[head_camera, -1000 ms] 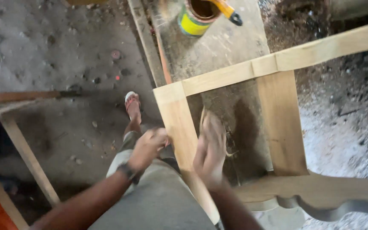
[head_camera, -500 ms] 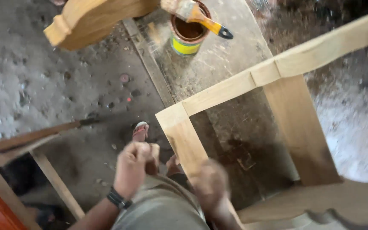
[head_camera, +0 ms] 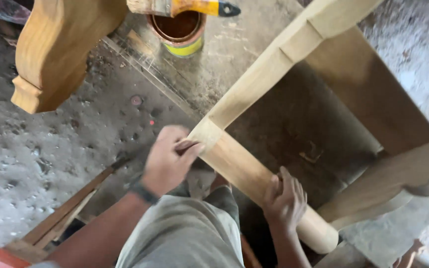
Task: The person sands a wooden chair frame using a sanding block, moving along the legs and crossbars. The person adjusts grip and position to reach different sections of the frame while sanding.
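Both hands slid up the pale wooden leg (head_camera: 239, 168): left hand (head_camera: 167, 161) pinches sandpaper at its corner joint, right hand (head_camera: 284, 201) wraps it just below. Best kept flat, following the grain.

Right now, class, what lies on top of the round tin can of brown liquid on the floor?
A yellow-handled paintbrush rests across the round tin can; brown liquid shows inside. The brush's bristle end is cut off by the frame edge.

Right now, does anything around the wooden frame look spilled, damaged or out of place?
One thing stands out: the brush lies balanced across the rim of the open can of brown finish, unsecured. Otherwise nothing looks spilled or broken. The left hand presses at the frame leg; the right hand grips it lower.
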